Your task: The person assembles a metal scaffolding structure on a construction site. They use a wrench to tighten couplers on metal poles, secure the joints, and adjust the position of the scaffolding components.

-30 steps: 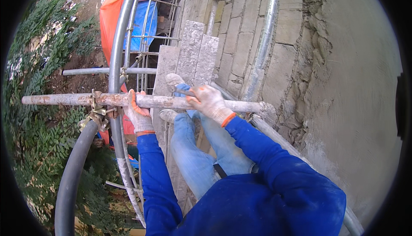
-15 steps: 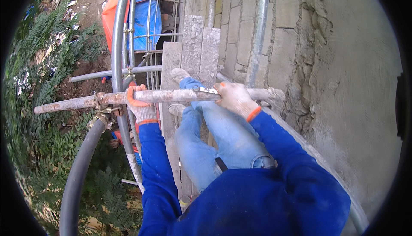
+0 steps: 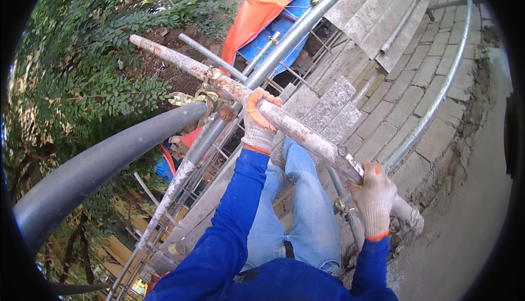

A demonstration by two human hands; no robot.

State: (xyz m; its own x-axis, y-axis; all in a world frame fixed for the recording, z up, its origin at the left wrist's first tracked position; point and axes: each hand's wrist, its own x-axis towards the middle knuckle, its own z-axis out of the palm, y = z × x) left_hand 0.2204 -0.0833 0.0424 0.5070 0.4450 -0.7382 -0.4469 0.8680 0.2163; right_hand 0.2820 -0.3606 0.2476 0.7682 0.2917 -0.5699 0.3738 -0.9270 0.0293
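A mortar-crusted scaffold pole (image 3: 299,131) crosses in front of me, from the upper left down to the wall on the right. My left hand (image 3: 260,117), in a white glove with orange patches, grips it around the middle, fingers wrapped over. Closer to the wall, my gloved right hand (image 3: 375,194) is closed around the same pole. A metal piece with a small ring (image 3: 351,164) lies along the pole at the right fingers; its kind is unclear. Left of my left hand, a coupler (image 3: 208,93) sits at the crossing with a dark grey pole (image 3: 109,150).
A long upright pole (image 3: 306,27) runs beside the walkway boards (image 3: 331,106). Another pole (image 3: 437,109) stands along the block wall (image 3: 415,76). Orange sheeting (image 3: 251,16) and a blue tarp (image 3: 276,44) hang lower down. Leafy branches (image 3: 109,76) fill the left.
My view has turned, so the pole now slopes down to the right instead of lying nearly level. Both hands keep their hold, the right one appearing farther right and lower.
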